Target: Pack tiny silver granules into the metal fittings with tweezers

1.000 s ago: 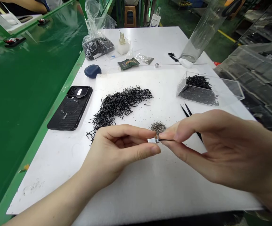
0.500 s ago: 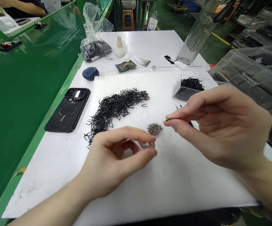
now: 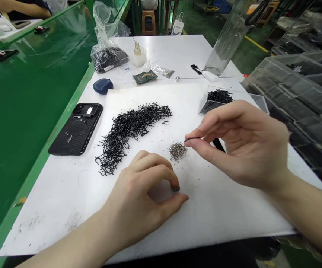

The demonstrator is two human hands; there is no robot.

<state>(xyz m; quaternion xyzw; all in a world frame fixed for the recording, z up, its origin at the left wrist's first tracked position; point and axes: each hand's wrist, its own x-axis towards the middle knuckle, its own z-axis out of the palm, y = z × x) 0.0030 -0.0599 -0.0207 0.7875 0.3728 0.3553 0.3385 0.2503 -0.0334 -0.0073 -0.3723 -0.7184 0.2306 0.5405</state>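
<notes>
My right hand (image 3: 241, 145) pinches a thin black piece (image 3: 191, 139) between thumb and forefinger, just above a small heap of tiny metallic bits (image 3: 178, 151). Lower and to the left, my left hand (image 3: 146, 193) is curled over the white work surface. A small greyish, see-through piece (image 3: 175, 188) sits at its forefinger tip, with the thumb tip slightly apart below; its exact kind is unclear. Beyond the left hand, forked black wire-like pieces (image 3: 133, 126) lie in a curved pile. A black tool (image 3: 219, 144) is partly hidden behind my right hand.
A clear box (image 3: 204, 100) of black pieces stands behind my right hand. A black phone (image 3: 75, 130) and blue case (image 3: 103, 86) lie at left. Farther back are a bagged black heap (image 3: 106, 59), a small bottle (image 3: 138, 56), a green packet (image 3: 145, 77) and a clear cylinder (image 3: 223, 48).
My left hand has lowered, and its thumb has parted from the small see-through piece. My right hand has shifted left, still pinching the black piece. The whole view has shifted slightly.
</notes>
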